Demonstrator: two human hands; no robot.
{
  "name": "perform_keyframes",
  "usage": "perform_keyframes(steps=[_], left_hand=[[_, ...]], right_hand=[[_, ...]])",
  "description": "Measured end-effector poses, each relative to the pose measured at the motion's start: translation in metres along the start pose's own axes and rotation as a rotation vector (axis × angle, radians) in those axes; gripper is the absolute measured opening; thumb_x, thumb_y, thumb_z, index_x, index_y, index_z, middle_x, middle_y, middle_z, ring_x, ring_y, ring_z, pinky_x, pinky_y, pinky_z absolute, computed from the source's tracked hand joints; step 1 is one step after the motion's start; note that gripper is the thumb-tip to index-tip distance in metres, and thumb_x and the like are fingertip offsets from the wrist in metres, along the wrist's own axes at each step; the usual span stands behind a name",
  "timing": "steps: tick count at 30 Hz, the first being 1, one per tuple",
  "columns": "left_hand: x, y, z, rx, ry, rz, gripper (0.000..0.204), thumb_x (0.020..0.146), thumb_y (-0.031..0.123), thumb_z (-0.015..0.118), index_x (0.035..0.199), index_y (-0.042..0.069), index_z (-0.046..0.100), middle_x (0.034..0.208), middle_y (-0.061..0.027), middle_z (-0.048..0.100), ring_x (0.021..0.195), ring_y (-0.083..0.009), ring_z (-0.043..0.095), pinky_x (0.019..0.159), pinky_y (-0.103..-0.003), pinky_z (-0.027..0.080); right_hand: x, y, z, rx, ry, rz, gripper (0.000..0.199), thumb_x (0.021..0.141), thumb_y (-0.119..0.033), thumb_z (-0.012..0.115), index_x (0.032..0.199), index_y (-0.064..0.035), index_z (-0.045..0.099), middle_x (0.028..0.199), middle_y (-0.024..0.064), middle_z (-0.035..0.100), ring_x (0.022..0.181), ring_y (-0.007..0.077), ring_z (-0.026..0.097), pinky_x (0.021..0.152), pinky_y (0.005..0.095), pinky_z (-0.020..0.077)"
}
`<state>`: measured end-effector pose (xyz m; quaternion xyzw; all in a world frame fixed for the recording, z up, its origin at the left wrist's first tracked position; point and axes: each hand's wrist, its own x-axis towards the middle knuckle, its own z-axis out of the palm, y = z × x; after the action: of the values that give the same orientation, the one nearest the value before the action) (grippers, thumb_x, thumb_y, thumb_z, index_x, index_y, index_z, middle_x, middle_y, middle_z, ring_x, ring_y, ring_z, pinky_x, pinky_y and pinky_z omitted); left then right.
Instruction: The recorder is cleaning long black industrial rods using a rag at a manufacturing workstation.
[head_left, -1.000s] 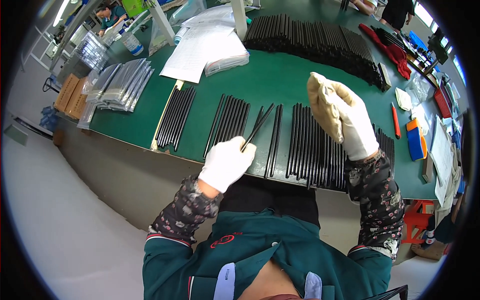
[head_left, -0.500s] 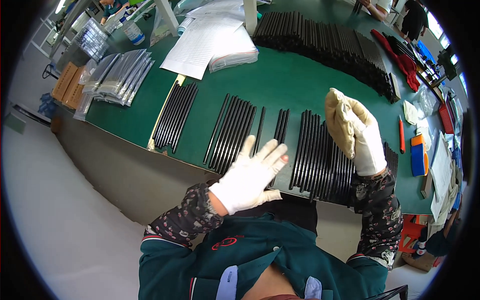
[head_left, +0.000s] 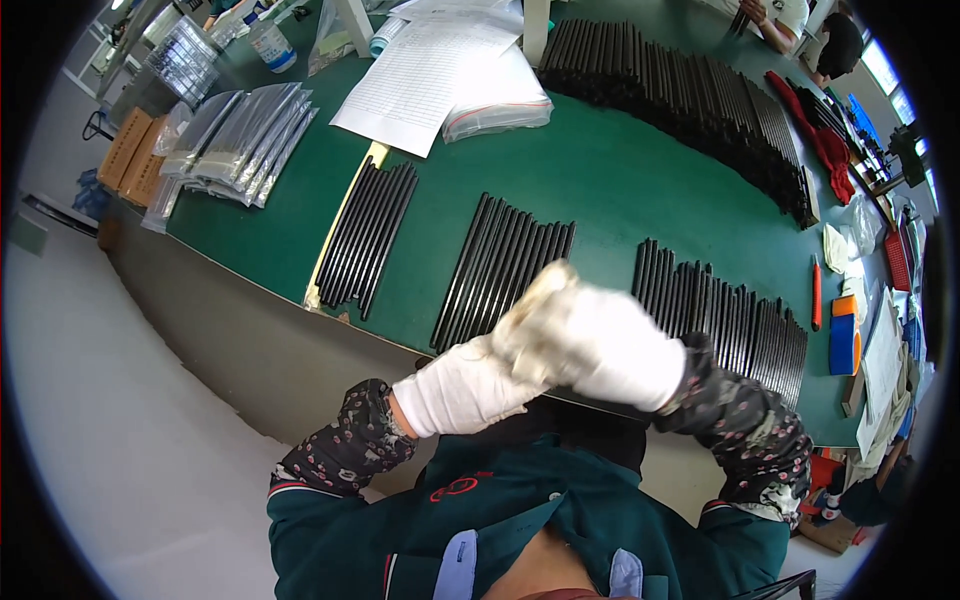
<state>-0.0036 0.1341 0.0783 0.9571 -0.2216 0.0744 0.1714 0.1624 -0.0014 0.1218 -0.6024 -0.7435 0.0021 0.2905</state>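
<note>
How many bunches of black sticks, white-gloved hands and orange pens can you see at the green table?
Bunches of black sticks: 4
Gloved hands, the left hand and the right hand: 2
Orange pen: 1
Total: 7

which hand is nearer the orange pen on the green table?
Right. The right hand is raised left of the orange pen; the left hand meets it from farther left, both gloved and clasped together.

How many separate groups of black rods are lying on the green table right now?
4: a far pile along the back, a left group by the paper edge, a middle group, and a right group beside the gloved hands, which may hide some.
</note>
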Motion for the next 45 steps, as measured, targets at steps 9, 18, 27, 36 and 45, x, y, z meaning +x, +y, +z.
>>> perform_keyframes(steps=[9, 18, 27, 36, 45], left_hand=[[0.01, 0.0, 0.003, 0.037, 0.169, 0.022, 0.026, 0.082, 0.012, 0.057, 0.107, 0.004, 0.062, 0.12, -0.0082, 0.059, 0.117, -0.026, 0.054, 0.1, -0.039, 0.043], [0.01, 0.001, 0.002, 0.093, 0.119, 0.026, 0.032, 0.078, 0.017, 0.066, 0.107, 0.005, 0.061, 0.122, -0.0077, 0.057, 0.118, -0.0254, 0.053, 0.099, -0.04, 0.043], [0.077, 0.05, -0.01, -0.092, 0.048, 0.204, 0.062, 0.071, 0.036, 0.072, 0.122, 0.007, 0.054, 0.134, -0.0117, 0.048, 0.129, -0.0277, 0.043, 0.104, -0.05, 0.035], [0.092, 0.043, 0.014, -0.122, -0.102, 0.059, 0.065, 0.069, 0.041, 0.076, 0.121, 0.007, 0.056, 0.136, -0.0125, 0.044, 0.13, -0.0301, 0.039, 0.105, -0.049, 0.032], [0.066, 0.041, 0.021, -0.145, -0.165, 0.084, 0.068, 0.074, 0.042, 0.071, 0.134, 0.018, 0.048, 0.145, -0.0115, 0.039, 0.135, -0.0297, 0.035, 0.11, -0.054, 0.027]], right_hand=[[0.032, 0.099, 0.008, 0.321, 0.2, 0.361, 0.016, 0.08, -0.003, 0.063, 0.095, -0.0041, 0.06, 0.091, 0.0095, 0.063, 0.075, 0.0201, 0.064, 0.058, 0.0294, 0.0516], [0.032, 0.113, -0.023, 0.181, 0.009, 0.495, 0.015, 0.089, -0.001, 0.055, 0.102, -0.0001, 0.064, 0.082, 0.0072, 0.066, 0.075, 0.0131, 0.063, 0.063, 0.0247, 0.0508], [-0.037, 0.085, -0.089, 0.735, 0.545, 0.922, 0.031, 0.095, -0.003, 0.051, 0.124, 0.007, 0.054, 0.108, 0.0055, 0.064, 0.087, 0.005, 0.059, 0.077, 0.0149, 0.0477], [-0.081, 0.071, -0.097, 0.653, 0.467, 1.019, 0.03, 0.096, -0.003, 0.051, 0.124, 0.007, 0.053, 0.109, 0.0074, 0.064, 0.093, 0.0095, 0.061, 0.085, 0.0205, 0.0481], [-0.057, 0.041, -0.054, -0.026, 0.271, 0.234, 0.029, 0.08, -0.008, 0.067, 0.107, -0.0053, 0.06, 0.09, 0.0095, 0.066, 0.068, 0.0199, 0.063, 0.056, 0.0281, 0.0519]])
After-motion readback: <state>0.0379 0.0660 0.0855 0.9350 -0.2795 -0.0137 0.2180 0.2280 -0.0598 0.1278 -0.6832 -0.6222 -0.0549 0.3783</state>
